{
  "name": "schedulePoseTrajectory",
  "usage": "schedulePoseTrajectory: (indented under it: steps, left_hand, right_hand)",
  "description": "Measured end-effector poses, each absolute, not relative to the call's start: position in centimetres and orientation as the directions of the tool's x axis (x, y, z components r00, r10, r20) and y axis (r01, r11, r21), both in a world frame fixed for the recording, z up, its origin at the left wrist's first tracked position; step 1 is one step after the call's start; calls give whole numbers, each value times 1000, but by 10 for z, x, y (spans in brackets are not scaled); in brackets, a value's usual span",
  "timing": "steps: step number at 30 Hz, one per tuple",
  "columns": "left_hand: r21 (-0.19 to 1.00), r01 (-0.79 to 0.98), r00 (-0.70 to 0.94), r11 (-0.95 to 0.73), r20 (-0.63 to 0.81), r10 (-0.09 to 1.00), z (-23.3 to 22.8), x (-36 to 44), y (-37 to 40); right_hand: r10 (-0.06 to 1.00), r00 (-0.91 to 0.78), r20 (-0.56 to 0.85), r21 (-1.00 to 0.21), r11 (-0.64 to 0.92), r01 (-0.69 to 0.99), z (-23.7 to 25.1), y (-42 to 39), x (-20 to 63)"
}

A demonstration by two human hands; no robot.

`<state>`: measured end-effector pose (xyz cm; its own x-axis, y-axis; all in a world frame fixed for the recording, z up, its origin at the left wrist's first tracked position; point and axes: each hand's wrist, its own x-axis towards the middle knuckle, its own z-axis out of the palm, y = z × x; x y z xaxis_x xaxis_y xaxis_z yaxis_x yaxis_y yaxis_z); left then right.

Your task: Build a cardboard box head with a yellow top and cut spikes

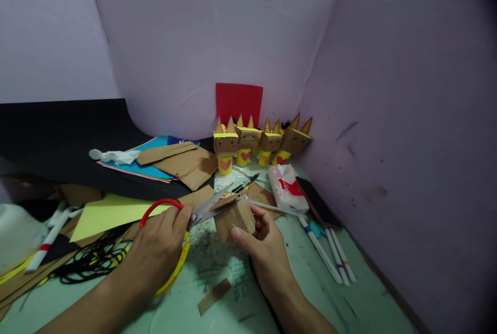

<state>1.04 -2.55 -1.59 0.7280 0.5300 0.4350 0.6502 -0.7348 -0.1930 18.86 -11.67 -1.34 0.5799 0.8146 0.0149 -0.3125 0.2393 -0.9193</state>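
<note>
L hand (161, 235) is clamped on scissors (196, 216), fingers wrapped round the handle end, red loop showing above the knuckles. Blades stand apart & point up-right, at top edge of a small cardbd box (229, 222); can't tell if they bite into it. Yellow curved strip (176, 272) shows below L hand; unclear if it's part of the scissors.

R hand (267, 246) grips the box from its R side, thumb on near face, fingers behind. Box is tilted, held up over the table (182, 316), approx. mid-view, btwn both hands.

Nearby: pen (244, 184) just beyond the box; small card strip (214, 295) on table, near side. R of R hand: tissue pk (289, 194), dark slab (318, 203) leaning by it, white markers (318, 251) in front. L of L hand: black cord (93, 261) in a tangle, yellow sheet (104, 215) above it. Cardbd pcs (190, 165) lie farther back on a blue sheet (139, 169). At back, eared box-head figs (225, 145) w/ hearts stand in front of red card (238, 100).
</note>
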Motion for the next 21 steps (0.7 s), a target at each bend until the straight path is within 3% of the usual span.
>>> schedulePoseTrajectory:
  steps: [7, 21]
  left_hand:
    - [-55, 582, 760, -812, 393, 518, -21, -3, -17]
    - [55, 460, 776, -886, 460, 431, -29, -17, -2]
  right_hand:
    - [813, 582, 14, -923, 234, -305, -13, -115, 191]
    - [818, 574, 38, -945, 217, -247, -4, -119, 190]
